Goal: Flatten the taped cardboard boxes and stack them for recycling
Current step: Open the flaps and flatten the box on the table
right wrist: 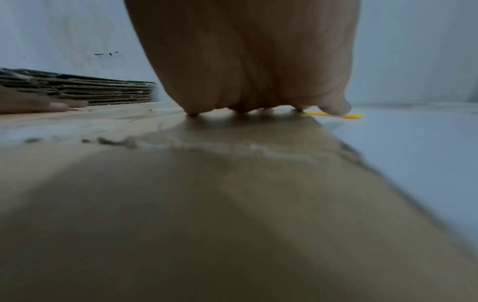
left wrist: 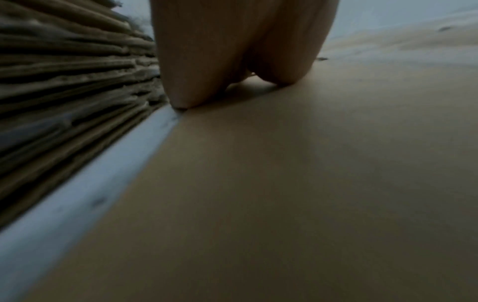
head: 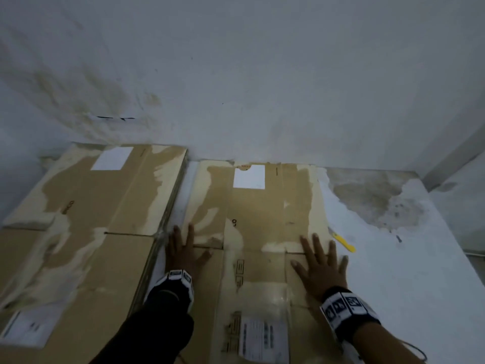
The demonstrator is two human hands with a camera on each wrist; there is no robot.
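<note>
White worktop, stained wall behind. Left hand and right hand, fingers straight and spread, press flattened cardboard box. Stack of flattened boxes just left of it; yellow cutter just right.

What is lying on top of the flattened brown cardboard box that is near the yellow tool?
Both hands, left and right, press flat on the flattened brown cardboard box. White labels are stuck on it. Whatever is beneath it stays hidden.
</note>
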